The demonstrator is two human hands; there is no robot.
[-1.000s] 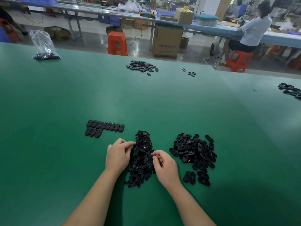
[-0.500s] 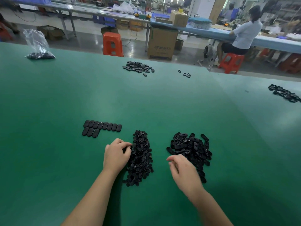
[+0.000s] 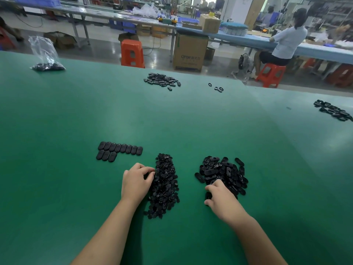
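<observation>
Where left hand (image 3: 136, 181) sits: curled against long heap of small black plastic parts (image 3: 165, 186); grip unclear.
Right hand (image 3: 222, 197): pinches black oval plastic piece (image 3: 208, 196), largely hidden, at near edge of oval pile (image 3: 223, 172).

A factory assembly floor: long green worktable (image 3: 172, 115), piled black plastic parts (image 3: 162, 82), cardboard cartons (image 3: 190, 52).

1. A green counter (image 3: 172, 121) carries everything.
2. A clear plastic bag (image 3: 44, 54) with dark pieces in its bottom stands at the far left.
3. Black oval caps (image 3: 120, 149) lie flat in two neat rows, touching side by side.
4. A loose far heap (image 3: 162, 82) of black parts lies near the far edge, with a few black rings (image 3: 217, 88) to its right.
5. More black parts (image 3: 333, 111) lie scattered at the right edge.
6. On the floor beyond stand an orange stool (image 3: 132, 53) and a cardboard box (image 3: 190, 52).
7. A seated person (image 3: 286, 43) works at a blue counter (image 3: 324, 51).
</observation>
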